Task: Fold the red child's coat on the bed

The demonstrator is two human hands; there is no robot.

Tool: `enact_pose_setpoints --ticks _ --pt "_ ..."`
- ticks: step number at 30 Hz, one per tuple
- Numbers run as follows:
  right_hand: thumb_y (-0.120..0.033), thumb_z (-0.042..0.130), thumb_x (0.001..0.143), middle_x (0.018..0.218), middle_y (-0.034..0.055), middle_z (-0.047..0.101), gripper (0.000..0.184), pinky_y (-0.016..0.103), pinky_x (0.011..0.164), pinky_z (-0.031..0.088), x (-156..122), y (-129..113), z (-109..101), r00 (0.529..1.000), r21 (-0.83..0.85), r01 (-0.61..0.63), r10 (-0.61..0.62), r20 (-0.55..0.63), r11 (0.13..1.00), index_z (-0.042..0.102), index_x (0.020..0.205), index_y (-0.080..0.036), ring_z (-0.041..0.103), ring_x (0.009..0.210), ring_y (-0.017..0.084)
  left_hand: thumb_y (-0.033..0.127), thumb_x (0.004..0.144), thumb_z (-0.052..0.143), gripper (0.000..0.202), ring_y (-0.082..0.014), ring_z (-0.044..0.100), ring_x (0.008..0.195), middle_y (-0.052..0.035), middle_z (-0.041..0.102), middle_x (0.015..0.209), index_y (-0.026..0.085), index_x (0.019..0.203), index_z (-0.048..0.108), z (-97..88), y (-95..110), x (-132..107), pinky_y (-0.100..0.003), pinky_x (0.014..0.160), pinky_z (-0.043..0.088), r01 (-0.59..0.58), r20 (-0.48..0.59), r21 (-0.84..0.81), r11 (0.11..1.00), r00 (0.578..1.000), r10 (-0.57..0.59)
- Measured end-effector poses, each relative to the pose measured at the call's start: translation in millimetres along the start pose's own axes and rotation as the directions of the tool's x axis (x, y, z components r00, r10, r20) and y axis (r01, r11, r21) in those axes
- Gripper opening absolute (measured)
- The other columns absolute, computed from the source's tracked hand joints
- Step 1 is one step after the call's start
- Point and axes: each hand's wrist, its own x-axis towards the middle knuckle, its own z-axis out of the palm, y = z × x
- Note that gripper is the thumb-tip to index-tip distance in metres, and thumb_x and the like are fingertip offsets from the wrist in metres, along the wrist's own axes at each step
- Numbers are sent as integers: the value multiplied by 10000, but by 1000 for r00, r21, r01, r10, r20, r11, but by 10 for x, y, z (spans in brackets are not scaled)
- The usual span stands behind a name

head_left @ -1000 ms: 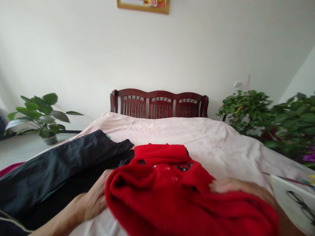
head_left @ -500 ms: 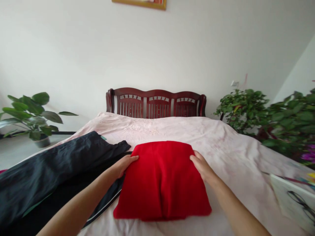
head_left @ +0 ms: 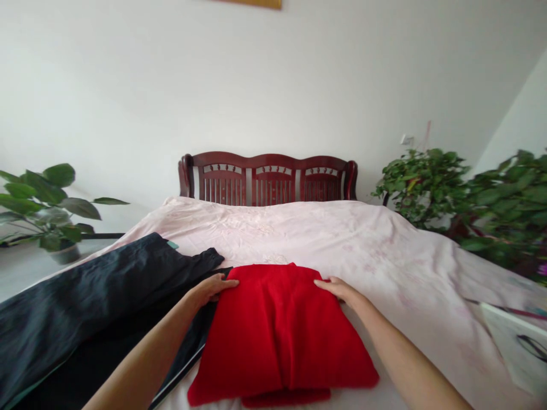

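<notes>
A folded red garment lies in front of me over the bed; its exact kind is hidden by the folds. My left hand pinches its far left corner, thumb on top and fingers underneath. At the far right corner, my right hand grips the cloth in the same way. The near edge hangs lower and spreads wide, with another red layer showing beneath it. Dark trousers lie to the left, partly behind my left forearm, over a black piece with a white stripe.
A pale pink sheet covers the bed, which has a dark red wooden headboard. Potted plants stand on the right, and another plant on the left. Glasses rest on a white surface at the right edge.
Both hands have come slightly closer together and nearer to me with the red garment. Its near edge now reaches lower and wider. The view has shifted a little.
</notes>
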Motion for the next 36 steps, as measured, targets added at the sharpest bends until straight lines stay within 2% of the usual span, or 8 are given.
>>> enact_pose_setpoints --ticks 6,12,14,17,21,27,32,36 --pt "-378 715 740 998 131 773 365 328 838 573 -132 -24 -11 978 277 -20 -38 204 961 709 1005 -128 731 945 248 398 429 906 505 -311 722 914 -98 765 844 167 812 672 84 52 -128 -395 823 585 -15 204 -160 987 978 48" --pt "-273 784 592 968 104 779 434 371 891 546 -368 -456 -522 967 500 209 -253 22 840 709 995 -132 718 928 273 256 513 846 569 -244 701 845 -39 735 899 161 1029 626 24 639 -632 -375 811 567 -321 160 -197 926 922 353" --pt "-286 810 561 1014 96 766 557 372 888 538 -491 -627 -787 922 448 387 -336 -192 806 664 1078 -138 702 946 269 218 525 830 619 -201 669 842 -23 701 947 160 1088 580 -1 917 -853 -321 780 546 -567 54 -93 819 818 572" --pt "-336 815 548 1030 77 740 642 365 843 530 -703 -640 -996 749 144 549 -408 -521 823 599 1129 -169 676 929 259 209 577 793 572 -146 608 814 17 636 947 192 1082 524 18 1037 -1061 -260 760 504 -797 -57 229 559 562 825" --pt "-347 707 664 983 77 707 422 367 817 523 -945 -21 -676 652 -205 516 -537 -536 832 587 1040 -197 653 903 255 156 706 632 316 -178 590 843 -9 604 941 221 988 504 204 326 -970 -304 796 485 -725 -80 592 353 382 921" --pt "-85 456 717 945 83 679 271 379 829 518 -1198 1040 -1 730 -354 564 -651 -210 747 601 893 -231 632 925 243 -17 601 435 352 -215 587 898 -35 628 938 240 832 500 437 -956 -793 -348 815 465 -617 139 742 260 522 841" --pt "-14 380 584 940 49 677 455 342 841 514 -1277 824 -373 845 -329 505 -535 0 798 609 909 -234 643 920 210 -54 657 355 399 -183 601 831 -16 627 871 235 843 559 271 -633 -1038 -336 819 460 -594 258 769 237 627 735" --pt "-38 382 564 1233 62 665 629 411 1102 415 -1277 198 -581 821 -263 521 -561 -105 812 638 1107 -223 585 1214 212 66 873 372 361 -225 632 1079 -56 703 1082 244 1003 658 466 -130 -1099 -432 1017 435 -578 184 771 268 604 775"
